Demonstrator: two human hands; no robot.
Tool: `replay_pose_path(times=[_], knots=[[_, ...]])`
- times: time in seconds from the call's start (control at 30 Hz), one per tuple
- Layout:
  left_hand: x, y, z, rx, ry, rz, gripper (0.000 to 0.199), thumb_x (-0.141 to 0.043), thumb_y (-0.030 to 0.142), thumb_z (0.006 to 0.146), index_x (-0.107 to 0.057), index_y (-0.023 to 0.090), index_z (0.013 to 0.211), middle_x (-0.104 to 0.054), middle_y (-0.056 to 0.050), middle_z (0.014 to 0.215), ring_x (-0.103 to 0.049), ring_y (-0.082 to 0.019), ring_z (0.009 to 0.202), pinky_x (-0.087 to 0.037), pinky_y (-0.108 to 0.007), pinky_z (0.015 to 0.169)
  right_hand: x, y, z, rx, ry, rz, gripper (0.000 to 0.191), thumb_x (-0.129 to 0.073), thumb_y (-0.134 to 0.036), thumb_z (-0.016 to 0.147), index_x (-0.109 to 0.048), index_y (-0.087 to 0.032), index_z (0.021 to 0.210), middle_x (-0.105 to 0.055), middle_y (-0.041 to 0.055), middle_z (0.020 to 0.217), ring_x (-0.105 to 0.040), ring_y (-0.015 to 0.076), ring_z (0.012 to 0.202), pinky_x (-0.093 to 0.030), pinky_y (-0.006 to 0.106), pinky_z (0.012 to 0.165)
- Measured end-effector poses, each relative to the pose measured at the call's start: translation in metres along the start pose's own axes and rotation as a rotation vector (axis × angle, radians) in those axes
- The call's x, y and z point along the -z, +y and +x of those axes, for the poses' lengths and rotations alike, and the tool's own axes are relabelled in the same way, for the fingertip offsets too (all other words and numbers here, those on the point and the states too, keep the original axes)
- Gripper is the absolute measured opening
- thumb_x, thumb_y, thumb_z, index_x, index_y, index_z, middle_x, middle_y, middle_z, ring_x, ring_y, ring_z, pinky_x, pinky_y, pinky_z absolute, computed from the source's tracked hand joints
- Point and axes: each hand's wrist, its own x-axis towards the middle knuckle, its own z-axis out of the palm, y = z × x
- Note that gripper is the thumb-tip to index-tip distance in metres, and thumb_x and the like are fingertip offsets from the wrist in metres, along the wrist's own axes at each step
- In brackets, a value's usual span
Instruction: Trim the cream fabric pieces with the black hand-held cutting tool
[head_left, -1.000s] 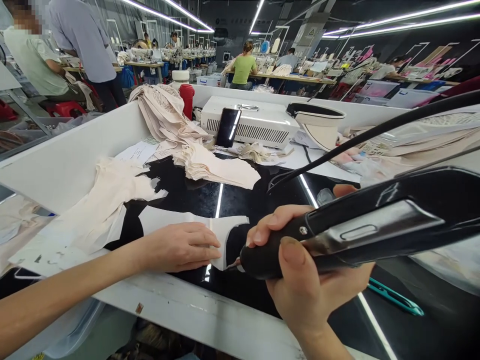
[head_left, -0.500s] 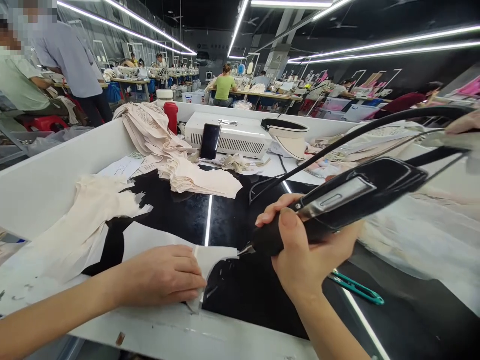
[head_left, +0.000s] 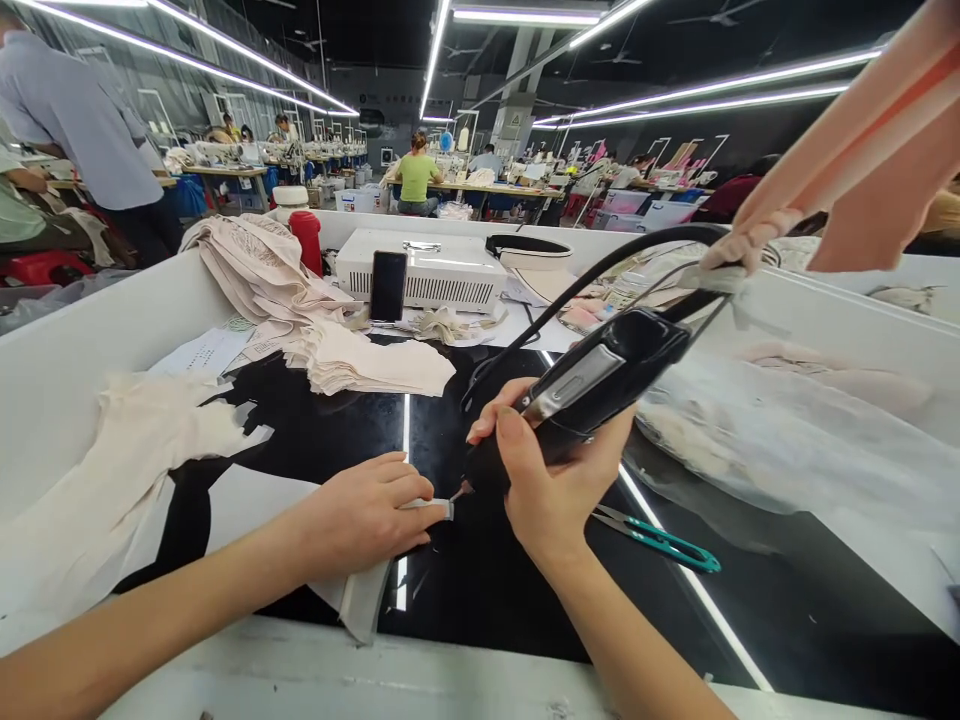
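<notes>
My right hand [head_left: 559,490] is wrapped round a black handheld tool [head_left: 611,375] with a silver plate on its side. Its thin metal tip points down-left and meets the narrow end of a white fabric piece [head_left: 251,505]. My left hand [head_left: 375,515] presses on that piece, fingers together on its end near the tip; part of the piece lies hidden under the hand and forearm. A pale strip [head_left: 364,600] hangs towards the front edge of the black glossy surface [head_left: 465,590]. Teal-handled snips [head_left: 667,545] lie right of my right wrist.
Stacked cream fabric [head_left: 375,365] and a phone [head_left: 388,286] stand before a white vented box [head_left: 424,268]. More cream fabric [head_left: 142,450] lies left. A cable rises from the tool to peach cloth [head_left: 862,170] hanging at upper right. Plastic-covered fabric [head_left: 780,410] lies right.
The view has shifted right. My left hand has moved further along the fabric, close to the tool tip. The tool looks steeper, and the peach cloth has come into view.
</notes>
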Motion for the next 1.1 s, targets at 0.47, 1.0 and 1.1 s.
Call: replay_pose_path(times=[0.47,1.0,1.1], knots=[[-0.008,-0.005,-0.015,0.04,-0.084,0.046,0.023,-0.059,0.025,0.104,-0.063,0.016,0.125,-0.068,-0.005,0.109,-0.068,-0.023,0.101,-0.049,-0.048,0.109,-0.004,0.003,0.0,0.032,0.015,-0.031,0.044,-0.075,-0.012,0.078,-0.048,-0.028,0.109,-0.067,-0.0081,0.081,-0.061,0.0107,0.052,-0.058,0.027,0.051],[-0.009,-0.005,-0.016,0.051,-0.051,0.028,0.021,-0.057,0.026,0.106,-0.063,0.016,0.123,-0.069,-0.004,0.11,-0.069,-0.021,0.102,-0.049,-0.047,0.109,-0.007,0.006,0.0,0.034,0.042,-0.035,0.044,-0.076,-0.013,0.079,-0.05,-0.029,0.111,-0.067,-0.0079,0.081,-0.063,0.0109,0.054,-0.058,0.027,0.051],[-0.009,-0.005,-0.017,0.059,-0.044,0.019,0.021,-0.055,0.026,0.107,-0.063,0.016,0.123,-0.07,-0.004,0.111,-0.069,-0.021,0.102,-0.049,-0.047,0.109,-0.006,0.004,0.0,0.024,0.031,-0.028,0.045,-0.076,-0.011,0.079,-0.049,-0.029,0.111,-0.067,-0.0086,0.08,-0.063,0.0107,0.054,-0.058,0.027,0.052]])
